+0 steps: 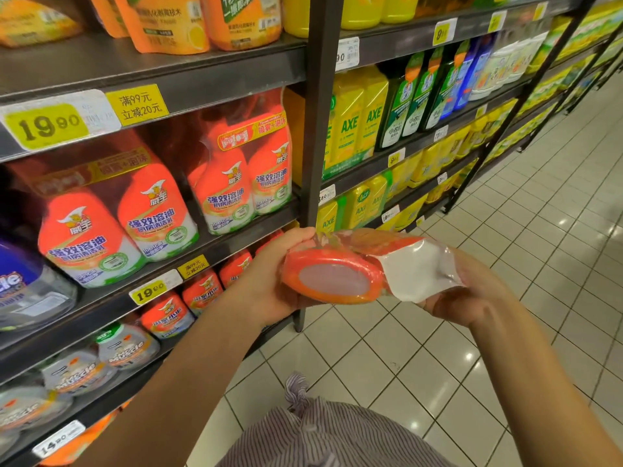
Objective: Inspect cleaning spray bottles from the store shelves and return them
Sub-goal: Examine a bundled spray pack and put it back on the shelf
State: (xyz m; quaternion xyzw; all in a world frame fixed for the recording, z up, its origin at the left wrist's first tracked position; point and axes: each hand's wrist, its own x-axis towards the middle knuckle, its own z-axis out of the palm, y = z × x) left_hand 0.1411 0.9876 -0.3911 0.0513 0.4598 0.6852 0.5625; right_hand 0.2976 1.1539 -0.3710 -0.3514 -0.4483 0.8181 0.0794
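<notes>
The shrink-wrapped pack of orange cleaning spray (340, 264) is off the shelves and held level in front of the person at about waist height, out over the tiled floor (438, 365), with its underside turned to the camera. The oval orange bottle base (330, 279) faces the lens. Beside it under the same clear film sits a white end (416, 269), which may be a second bottle or a refill pouch; the glare on the wrap makes that hard to tell.

The left hand (269, 281) grasps the orange end, thumb on top and fingers curled round the far side. The right hand (472, 294) clasps the white end from below and outside, fingers wrapped under the film.

Just behind the left hand stand matching orange twin packs (118, 224) on the dark shelf (236, 230), under a yellow 19.90 price tag (45, 124). Right of the shelf upright (320, 112) are yellow AXE bottles (360, 119). Lower left are clear Mr Muscle bottles (77, 369). A striped garment (320, 433) fills the bottom edge.
</notes>
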